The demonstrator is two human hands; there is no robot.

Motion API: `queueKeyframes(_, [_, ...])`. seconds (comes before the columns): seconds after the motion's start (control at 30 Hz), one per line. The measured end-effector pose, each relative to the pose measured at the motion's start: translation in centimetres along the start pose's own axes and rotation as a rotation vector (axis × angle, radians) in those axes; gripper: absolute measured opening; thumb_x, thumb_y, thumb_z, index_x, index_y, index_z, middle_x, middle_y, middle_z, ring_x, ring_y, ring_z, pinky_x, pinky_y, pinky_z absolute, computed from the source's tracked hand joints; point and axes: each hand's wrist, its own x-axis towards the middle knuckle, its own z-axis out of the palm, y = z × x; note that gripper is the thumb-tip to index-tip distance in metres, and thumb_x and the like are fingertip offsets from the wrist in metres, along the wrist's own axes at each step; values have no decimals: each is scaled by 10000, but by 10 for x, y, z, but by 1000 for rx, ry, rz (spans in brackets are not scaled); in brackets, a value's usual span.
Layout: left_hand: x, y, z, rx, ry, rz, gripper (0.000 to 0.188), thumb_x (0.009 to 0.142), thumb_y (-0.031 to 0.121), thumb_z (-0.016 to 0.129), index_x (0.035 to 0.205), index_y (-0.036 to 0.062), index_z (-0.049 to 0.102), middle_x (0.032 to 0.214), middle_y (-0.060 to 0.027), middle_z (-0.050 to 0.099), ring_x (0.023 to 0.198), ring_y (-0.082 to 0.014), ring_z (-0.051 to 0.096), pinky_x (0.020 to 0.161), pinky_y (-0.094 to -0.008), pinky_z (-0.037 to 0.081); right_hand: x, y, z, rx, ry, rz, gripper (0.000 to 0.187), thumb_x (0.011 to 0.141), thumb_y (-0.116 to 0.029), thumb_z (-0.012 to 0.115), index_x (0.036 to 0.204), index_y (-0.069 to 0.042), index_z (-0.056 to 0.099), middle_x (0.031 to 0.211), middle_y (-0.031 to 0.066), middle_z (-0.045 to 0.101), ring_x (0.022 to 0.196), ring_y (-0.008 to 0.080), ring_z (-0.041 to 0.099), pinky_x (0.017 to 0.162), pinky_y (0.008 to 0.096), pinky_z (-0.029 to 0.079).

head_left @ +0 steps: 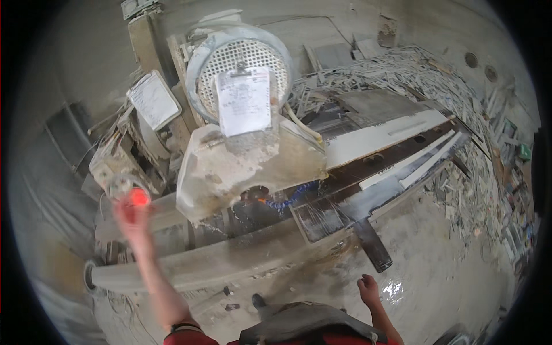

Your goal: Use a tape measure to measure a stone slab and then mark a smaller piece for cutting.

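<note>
My left hand [133, 214], smeared by motion, reaches out to a glowing red light [140, 197] on the dusty control box [118, 167] at the left; whether it touches the light I cannot tell. My right hand [369, 287] hangs loosely closed at the lower right, with nothing visible in it. Ahead stands a large stone-cutting saw, its pale, splashed blade guard [247, 161] hiding the blade. A blue coiled hose [287, 198] shows below the guard. To the right, a white slab [385, 138] and narrow white strips [408, 161] lie on the wet dark saw table [322, 221].
A clipboard with paper [244, 103] hangs before a round perforated cover [241, 57]; a second clipboard [154, 100] leans left. A long rail [218, 264] crosses in front of me. A dark bar [374, 247] juts toward me. Heaped offcuts [425, 75] fill the back and right.
</note>
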Motion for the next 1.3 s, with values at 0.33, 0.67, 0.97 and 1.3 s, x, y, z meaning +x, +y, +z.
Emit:
queueKeyframes(0.33, [-451, 0, 285, -392, -1243, -649, 782, 877, 165, 744, 1483, 101, 254, 1301, -124, 503, 1191, -200, 530, 991, -344, 456, 30, -88, -163, 488, -483, 20, 279, 1000, -164, 553, 1181, 48, 576, 1014, 108, 670, 899, 162, 651, 816, 285, 512])
queueKeyframes(0.67, [-501, 48, 387, -159, -1614, -424, 934, 750, 151, 776, 1496, 68, 219, 1251, -189, 515, 1175, -298, 549, 972, -370, 454, 86, -38, -232, 152, -542, -10, 274, 973, -160, 586, 1103, 76, 634, 986, 107, 697, 834, 125, 636, 733, 278, 524])
queueKeyframes(0.97, [-548, 7, 364, -273, -1571, -730, 829, 770, 223, 811, 1433, 55, 344, 1060, -96, 559, 938, -175, 545, 851, -314, 475, 102, 25, -248, 45, -528, -93, 271, 955, -168, 625, 1095, 63, 654, 955, 119, 714, 891, 155, 658, 825, 289, 509])
queueKeyframes(1.3, [-205, 46, 114, 406, -301, -413, 300, 906, 272, 681, 704, 55, 640, 533, -33, 583, 495, -95, 545, 508, -304, 441, 68, 47, -140, -110, -718, 24, 420, 916, -291, 620, 1118, 75, 653, 917, 128, 733, 840, 187, 682, 771, 322, 522])
